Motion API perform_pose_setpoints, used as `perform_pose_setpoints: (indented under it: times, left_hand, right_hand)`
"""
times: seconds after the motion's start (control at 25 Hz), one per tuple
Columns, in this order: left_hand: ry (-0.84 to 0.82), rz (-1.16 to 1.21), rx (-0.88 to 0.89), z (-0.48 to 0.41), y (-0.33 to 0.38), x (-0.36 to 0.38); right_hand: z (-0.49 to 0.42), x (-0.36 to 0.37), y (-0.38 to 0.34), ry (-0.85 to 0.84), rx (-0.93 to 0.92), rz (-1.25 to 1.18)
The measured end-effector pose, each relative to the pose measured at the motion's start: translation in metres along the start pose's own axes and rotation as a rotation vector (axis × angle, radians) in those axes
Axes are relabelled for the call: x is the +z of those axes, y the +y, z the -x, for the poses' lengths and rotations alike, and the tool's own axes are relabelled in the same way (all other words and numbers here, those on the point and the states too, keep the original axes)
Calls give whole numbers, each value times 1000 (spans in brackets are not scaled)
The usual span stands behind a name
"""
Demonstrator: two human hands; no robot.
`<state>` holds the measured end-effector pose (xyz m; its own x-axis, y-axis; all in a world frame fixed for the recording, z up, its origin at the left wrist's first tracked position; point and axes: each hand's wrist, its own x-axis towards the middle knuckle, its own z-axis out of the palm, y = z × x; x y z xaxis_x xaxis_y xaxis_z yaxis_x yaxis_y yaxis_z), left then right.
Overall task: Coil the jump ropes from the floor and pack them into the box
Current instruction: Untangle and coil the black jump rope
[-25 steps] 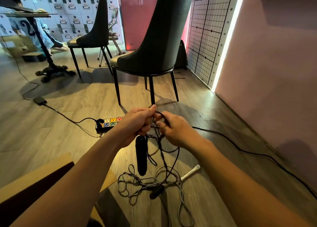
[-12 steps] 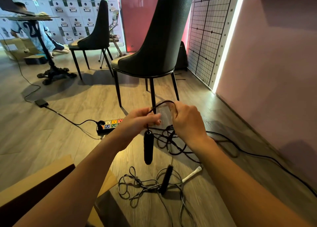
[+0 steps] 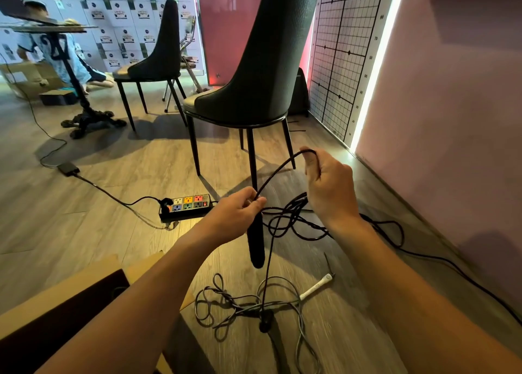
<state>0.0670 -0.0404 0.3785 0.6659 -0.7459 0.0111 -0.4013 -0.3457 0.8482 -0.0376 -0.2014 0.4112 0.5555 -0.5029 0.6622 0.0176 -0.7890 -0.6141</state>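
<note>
On wooden floor (image 3: 84, 232), jump rope (image 3: 316, 287), power strip (image 3: 186, 205), chair (image 3: 262, 63), pink wall (image 3: 452, 119)

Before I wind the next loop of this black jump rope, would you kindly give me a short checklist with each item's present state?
1. Left hand pinches the black rope above its hanging grip: ok.
2. Right hand holds the raised loop: ok.
3. Slack below the right hand free of tangles: not ok, strands bunch together.
4. Other black grip clear of the grey rope: not ok, it lies on that rope.
5. Box open: ok.
6. Black line trailing off to the right is separate from the black rope: cannot tell.
</note>
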Motion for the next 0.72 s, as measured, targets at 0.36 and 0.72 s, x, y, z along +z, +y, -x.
perform_pose_setpoints:
  times: [0.36,0.72]
  left_hand:
    - [-194,95,-225,13,16,-19]
    - [-551,1583,12,17,39,-24]
  right_hand:
    - [-8,-16,33,9,122,260]
    - [13,-1,33,-733,235,442]
